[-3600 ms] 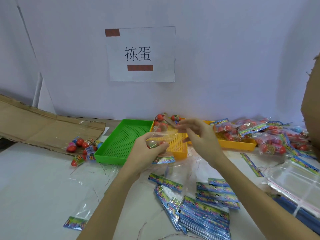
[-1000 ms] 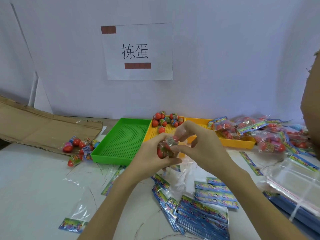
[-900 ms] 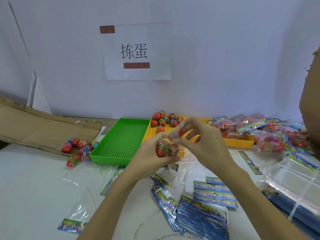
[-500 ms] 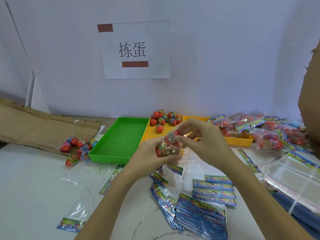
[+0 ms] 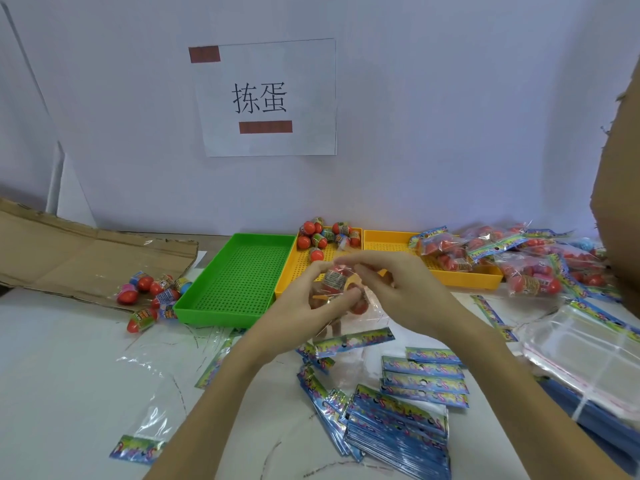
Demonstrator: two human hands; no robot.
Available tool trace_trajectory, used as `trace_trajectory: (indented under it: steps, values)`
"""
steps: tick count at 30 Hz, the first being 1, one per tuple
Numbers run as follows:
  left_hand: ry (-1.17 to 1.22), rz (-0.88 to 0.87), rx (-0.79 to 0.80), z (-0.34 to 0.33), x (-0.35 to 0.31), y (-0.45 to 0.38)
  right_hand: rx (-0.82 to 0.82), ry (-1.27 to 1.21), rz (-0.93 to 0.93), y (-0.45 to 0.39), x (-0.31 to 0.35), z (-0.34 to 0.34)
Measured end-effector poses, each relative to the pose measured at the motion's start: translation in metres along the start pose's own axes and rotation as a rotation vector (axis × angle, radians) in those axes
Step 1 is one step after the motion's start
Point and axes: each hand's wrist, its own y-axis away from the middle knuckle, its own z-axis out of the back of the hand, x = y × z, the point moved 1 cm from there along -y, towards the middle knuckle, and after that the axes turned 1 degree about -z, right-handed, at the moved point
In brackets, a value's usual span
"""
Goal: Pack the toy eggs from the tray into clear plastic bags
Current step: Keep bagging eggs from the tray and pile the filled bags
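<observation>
Eggs: the one being packed, a red toy egg [image 5: 335, 276], sits at the mouth of a clear plastic bag [image 5: 356, 317] held up over the table [image 5: 69, 358], in front of the trays.

Largest first:
- White table carries everything.
- Flattened cardboard [image 5: 86, 258] lies far left, against the wall.
- Paper sign [image 5: 268, 98] is stuck on the wall above the trays.
- Green tray [image 5: 239, 275] sits left; yellow tray [image 5: 301, 268] touches its right side, with a pile of loose eggs [image 5: 323, 233] at its far end. A second yellow tray [image 5: 460, 273] is further right.
- Filled bags [image 5: 519, 261] are heaped on and right of that second tray.
- Stack of empty bags [image 5: 581, 351] is at the right edge; a pile of printed header cards [image 5: 398, 420] lies near centre front.
- Small cluster of eggs [image 5: 152, 292] lies between the cardboard and the green tray.

Hands:
- Left hand [image 5: 304, 317]: fingers curled round the bag, gripping it with eggs already inside.
- Right hand [image 5: 398, 285]: thumb and fingertips pinch the red toy egg at the bag's opening, other fingers loosely bent.
- Bag's printed header strip [image 5: 353, 341] hangs below the hands.
</observation>
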Motion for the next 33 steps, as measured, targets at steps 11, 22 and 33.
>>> trace_trajectory:
  steps: [11,22,33]
  values:
    - [-0.008,0.006,0.018,-0.004,0.004,0.000,0.041,0.251,0.084,0.001,0.002,-0.008]
    - [-0.014,0.011,-0.106,0.001,0.003,-0.003,-0.118,0.237,0.154,0.004,0.006,-0.005]
    - [0.294,0.111,-0.559,0.023,0.004,-0.006,-0.141,-0.004,-0.116,-0.022,-0.033,-0.036]
